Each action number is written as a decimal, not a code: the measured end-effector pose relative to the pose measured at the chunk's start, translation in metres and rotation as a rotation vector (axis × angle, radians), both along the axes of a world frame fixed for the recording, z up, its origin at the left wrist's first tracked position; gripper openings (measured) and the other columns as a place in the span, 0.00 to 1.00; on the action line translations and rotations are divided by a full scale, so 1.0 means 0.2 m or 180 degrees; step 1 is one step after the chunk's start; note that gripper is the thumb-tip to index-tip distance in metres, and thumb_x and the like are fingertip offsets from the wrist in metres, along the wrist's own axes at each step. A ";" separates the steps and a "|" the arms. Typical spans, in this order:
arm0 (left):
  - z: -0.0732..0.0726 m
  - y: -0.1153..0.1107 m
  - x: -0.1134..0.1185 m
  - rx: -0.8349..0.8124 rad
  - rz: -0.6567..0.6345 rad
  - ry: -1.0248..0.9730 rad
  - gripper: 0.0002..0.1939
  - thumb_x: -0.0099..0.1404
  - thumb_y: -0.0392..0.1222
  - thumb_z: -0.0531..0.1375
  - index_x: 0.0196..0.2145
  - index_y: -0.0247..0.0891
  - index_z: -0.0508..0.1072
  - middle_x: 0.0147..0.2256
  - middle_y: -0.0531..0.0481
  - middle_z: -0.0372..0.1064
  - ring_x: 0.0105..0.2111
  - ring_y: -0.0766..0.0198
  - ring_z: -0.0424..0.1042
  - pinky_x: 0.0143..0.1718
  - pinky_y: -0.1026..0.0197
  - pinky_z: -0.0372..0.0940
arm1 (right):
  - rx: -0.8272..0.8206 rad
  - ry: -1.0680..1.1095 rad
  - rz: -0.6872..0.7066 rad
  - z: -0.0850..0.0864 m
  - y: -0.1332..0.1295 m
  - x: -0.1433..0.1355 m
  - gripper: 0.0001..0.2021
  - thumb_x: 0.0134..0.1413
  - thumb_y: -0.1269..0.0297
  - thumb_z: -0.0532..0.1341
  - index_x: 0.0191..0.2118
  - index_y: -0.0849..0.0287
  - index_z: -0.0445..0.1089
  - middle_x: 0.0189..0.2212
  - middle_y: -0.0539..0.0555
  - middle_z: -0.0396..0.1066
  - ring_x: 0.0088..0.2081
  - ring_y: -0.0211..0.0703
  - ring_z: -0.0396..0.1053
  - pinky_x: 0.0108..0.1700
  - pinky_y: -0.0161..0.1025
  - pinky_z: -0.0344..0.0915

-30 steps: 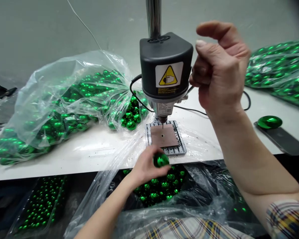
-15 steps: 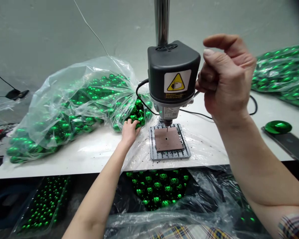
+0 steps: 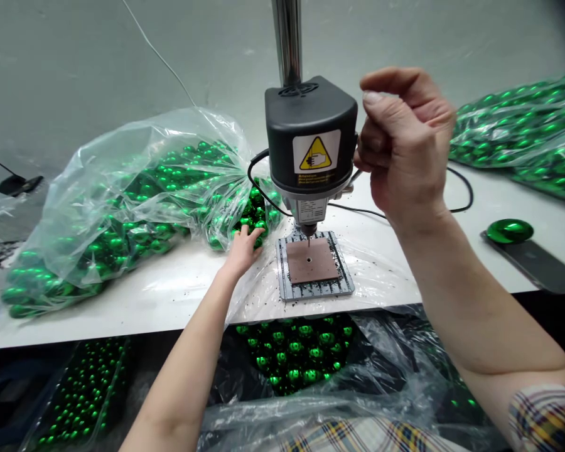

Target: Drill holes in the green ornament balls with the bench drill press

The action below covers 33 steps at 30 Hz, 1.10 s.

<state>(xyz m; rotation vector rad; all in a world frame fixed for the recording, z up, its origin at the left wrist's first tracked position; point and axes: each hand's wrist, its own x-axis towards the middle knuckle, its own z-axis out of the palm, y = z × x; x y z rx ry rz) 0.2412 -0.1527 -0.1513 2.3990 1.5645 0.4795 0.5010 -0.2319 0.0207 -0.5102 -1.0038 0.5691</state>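
Observation:
At the mouth of a clear plastic bag (image 3: pixel 169 169) of shiny green balls, my left hand (image 3: pixel 245 248) has its fingers spread, touching the balls (image 3: pixel 257 220). A black drill press (image 3: pixel 313 138) with a yellow warning label stands at the centre. My right hand (image 3: pixel 407 135) is raised at its right side, fingers curled; whether they hold a lever is hidden. Below the drill bit lies a brown square pad (image 3: pixel 313 270) with a small hole, on a grey slotted base (image 3: pixel 316 290). No ball sits on the pad.
Another bag of green balls (image 3: pixel 522 138) lies at the back right. A green ball (image 3: pixel 509 231) rests on a dark phone (image 3: pixel 537 260). Below the table edge are more green balls (image 3: pixel 296 351) in plastic and a clear bag of smaller ones (image 3: pixel 82 389). A black cable loops behind.
The view has shifted slightly, so the drill press, pad and both hands appear further left. The hands hold nearly the same poses.

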 end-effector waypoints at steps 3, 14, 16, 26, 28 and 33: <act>0.05 -0.03 0.00 -0.0682 0.0329 -0.2034 0.18 0.66 0.45 0.61 0.53 0.43 0.74 0.46 0.43 0.67 0.44 0.53 0.72 0.50 0.46 0.70 | 0.0009 -0.0029 0.0061 0.00 -0.01 0.00 0.04 0.45 0.69 0.67 0.31 0.53 0.75 0.12 0.41 0.51 0.14 0.31 0.41 0.14 0.35 0.38; 0.13 -0.23 0.09 -0.2754 0.0743 -0.5026 0.11 0.61 0.41 0.70 0.39 0.37 0.74 0.39 0.47 0.76 0.37 0.63 0.76 0.37 0.61 0.74 | 0.0034 0.0049 -0.0103 0.01 -0.02 -0.02 0.05 0.46 0.72 0.64 0.29 0.54 0.74 0.13 0.42 0.49 0.14 0.33 0.40 0.15 0.37 0.37; 0.10 -0.24 0.12 -0.2776 0.0708 -0.4917 0.15 0.57 0.43 0.73 0.38 0.36 0.75 0.37 0.48 0.76 0.32 0.66 0.75 0.32 0.65 0.70 | -0.0015 -0.0004 -0.0157 0.01 -0.02 -0.02 0.05 0.48 0.70 0.64 0.30 0.52 0.73 0.13 0.42 0.49 0.15 0.34 0.40 0.15 0.38 0.37; -0.08 -0.32 0.27 -0.1951 0.0454 -0.3990 0.33 0.47 0.50 0.77 0.49 0.37 0.75 0.43 0.46 0.78 0.39 0.63 0.75 0.34 0.65 0.64 | -0.0040 -0.0193 -0.0041 0.01 -0.04 -0.01 0.03 0.56 0.66 0.64 0.33 0.51 0.71 0.16 0.42 0.48 0.16 0.35 0.42 0.17 0.39 0.40; -0.09 -0.33 0.29 -0.1846 0.0305 -0.3839 0.33 0.49 0.49 0.76 0.50 0.37 0.75 0.45 0.45 0.78 0.44 0.60 0.75 0.42 0.60 0.67 | -0.0082 -0.0171 -0.0020 0.02 -0.05 -0.02 0.04 0.56 0.68 0.62 0.32 0.52 0.71 0.16 0.42 0.49 0.16 0.35 0.41 0.17 0.39 0.40; -0.10 -0.33 0.33 -0.1696 0.0096 -0.3463 0.32 0.51 0.47 0.74 0.53 0.36 0.74 0.45 0.44 0.78 0.44 0.59 0.75 0.49 0.56 0.68 | -0.0076 -0.0319 -0.0105 0.01 -0.03 0.00 0.02 0.55 0.63 0.64 0.33 0.49 0.71 0.16 0.43 0.48 0.17 0.36 0.43 0.17 0.39 0.42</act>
